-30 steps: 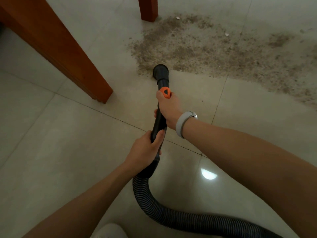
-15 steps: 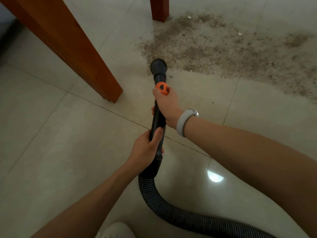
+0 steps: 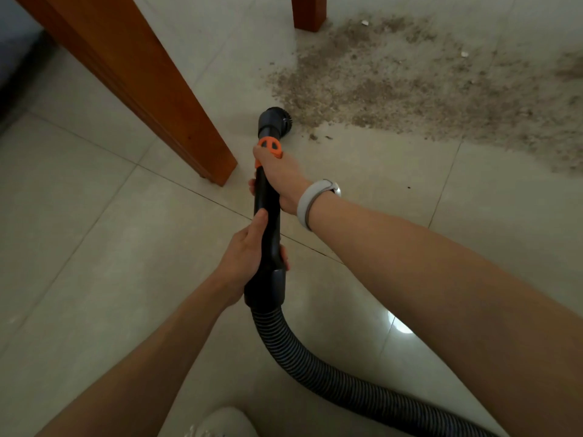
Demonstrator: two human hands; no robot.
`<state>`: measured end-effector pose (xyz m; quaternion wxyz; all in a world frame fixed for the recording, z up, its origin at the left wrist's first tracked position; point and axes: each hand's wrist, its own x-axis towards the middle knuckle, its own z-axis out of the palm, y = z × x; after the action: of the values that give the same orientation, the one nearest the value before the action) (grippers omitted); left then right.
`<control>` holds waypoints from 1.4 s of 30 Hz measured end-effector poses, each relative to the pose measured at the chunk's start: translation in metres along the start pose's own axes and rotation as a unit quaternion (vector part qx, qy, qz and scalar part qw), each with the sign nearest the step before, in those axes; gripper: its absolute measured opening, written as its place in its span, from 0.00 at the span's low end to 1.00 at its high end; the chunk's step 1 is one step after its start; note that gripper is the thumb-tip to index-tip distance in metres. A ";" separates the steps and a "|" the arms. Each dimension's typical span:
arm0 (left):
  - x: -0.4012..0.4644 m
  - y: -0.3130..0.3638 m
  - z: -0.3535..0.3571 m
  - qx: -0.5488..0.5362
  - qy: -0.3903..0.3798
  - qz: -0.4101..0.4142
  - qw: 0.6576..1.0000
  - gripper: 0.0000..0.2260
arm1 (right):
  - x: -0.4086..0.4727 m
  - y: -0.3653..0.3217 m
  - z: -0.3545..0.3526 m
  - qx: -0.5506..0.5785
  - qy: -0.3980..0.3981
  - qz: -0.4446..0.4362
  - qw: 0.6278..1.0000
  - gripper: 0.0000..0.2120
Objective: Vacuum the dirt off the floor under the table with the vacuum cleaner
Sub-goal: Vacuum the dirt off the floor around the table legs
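Both my hands grip the black plastic vacuum wand [image 3: 266, 197], right hand [image 3: 279, 178] by its orange collar, left hand [image 3: 249, 250] lower; the round brush nozzle [image 3: 274, 119] sits at the near edge of the brown dirt patch [image 3: 410, 86] on the tiled floor [image 3: 94, 247]; next I'd judge a push forward into it

Right hand [image 3: 280, 181] grips the black vacuum wand [image 3: 266, 203] just below its orange collar [image 3: 269, 146]; white wristband [image 3: 310, 203] on that wrist. Left hand [image 3: 249, 257] grips the wand nearer, above the cuff where the ribbed hose [image 3: 315, 370] joins. Hose curves off to the near right. Round brush nozzle [image 3: 275, 121] sits at the near left edge of the dirt patch [image 3: 426, 86], which spreads far and right across the tiled floor [image 3: 94, 247]. Wooden leg [image 3: 151, 89] to the left of the nozzle; second wooden leg [image 3: 307, 11] at the far edge of the dirt. White shoe [image 3: 220, 424] at the near edge.
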<state>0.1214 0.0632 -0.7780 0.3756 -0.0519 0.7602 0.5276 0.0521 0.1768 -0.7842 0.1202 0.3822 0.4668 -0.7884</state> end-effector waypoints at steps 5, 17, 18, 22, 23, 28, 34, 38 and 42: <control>-0.004 -0.002 0.002 0.027 -0.026 -0.001 0.999 0.22 | -0.005 0.007 -0.009 0.010 0.016 -0.006 1.000 0.10; -0.019 -0.009 0.007 0.100 -0.078 -0.004 0.992 0.19 | -0.022 0.032 -0.037 0.062 0.037 -0.011 0.997 0.11; -0.019 -0.008 0.007 0.100 -0.076 -0.004 0.992 0.19 | -0.021 0.031 -0.037 0.062 0.039 -0.012 0.997 0.12; -0.009 0.002 0.014 0.078 -0.039 -0.014 0.996 0.22 | -0.011 0.012 -0.027 0.046 0.035 -0.009 0.998 0.13; -0.005 0.006 0.015 0.067 -0.028 -0.015 0.997 0.23 | -0.007 0.004 -0.024 0.040 0.031 -0.005 0.999 0.13; 0.009 0.015 0.017 0.026 0.004 -0.024 0.999 0.27 | 0.009 -0.018 -0.014 -0.007 0.020 0.013 1.000 0.13; 0.025 0.012 0.016 0.032 0.043 -0.046 0.998 0.30 | 0.025 -0.027 -0.008 -0.012 0.013 0.001 1.000 0.13; 0.037 0.020 0.012 0.067 0.040 -0.019 0.997 0.30 | 0.030 -0.034 -0.006 0.003 0.014 -0.012 1.000 0.12; 0.044 0.020 0.000 0.090 0.024 -0.016 0.996 0.31 | 0.032 -0.025 -0.010 0.033 -0.003 -0.020 0.999 0.13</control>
<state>0.0809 0.0862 -0.7905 0.3686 -0.0426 0.8125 0.4497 0.0216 0.2038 -0.7934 0.0928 0.3741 0.4481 -0.8066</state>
